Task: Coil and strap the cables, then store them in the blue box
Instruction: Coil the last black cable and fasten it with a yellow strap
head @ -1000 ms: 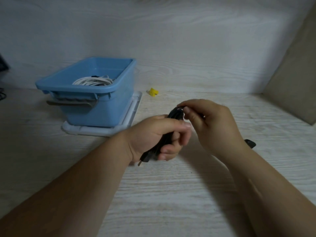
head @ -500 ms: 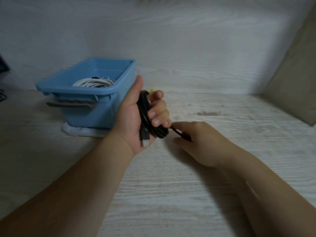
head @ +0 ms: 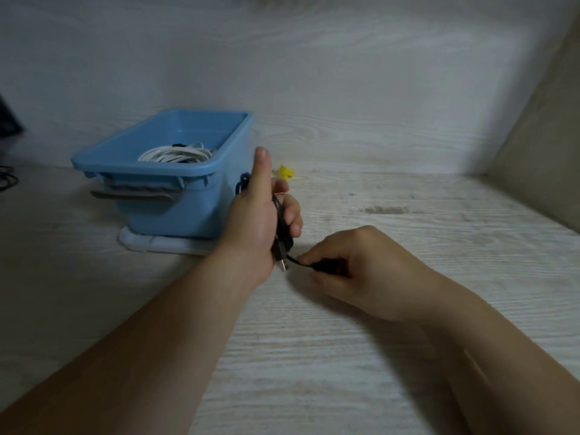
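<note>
Cable [head: 281, 243] mostly hidden inside left hand [head: 254, 226].

Coiled black cable [head: 278, 218] near blue box [head: 147, 162], white coil [head: 175, 154] inside.

Blue box [head: 201, 211] smooth plastic; table [head: 392, 221] matt pale woodgrain; black cable [head: 280, 229] rubbery.

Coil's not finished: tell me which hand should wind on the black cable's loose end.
Probably right: the right hand pinches the loose end; the left hand is full, gripping the coiled black cable.
</note>
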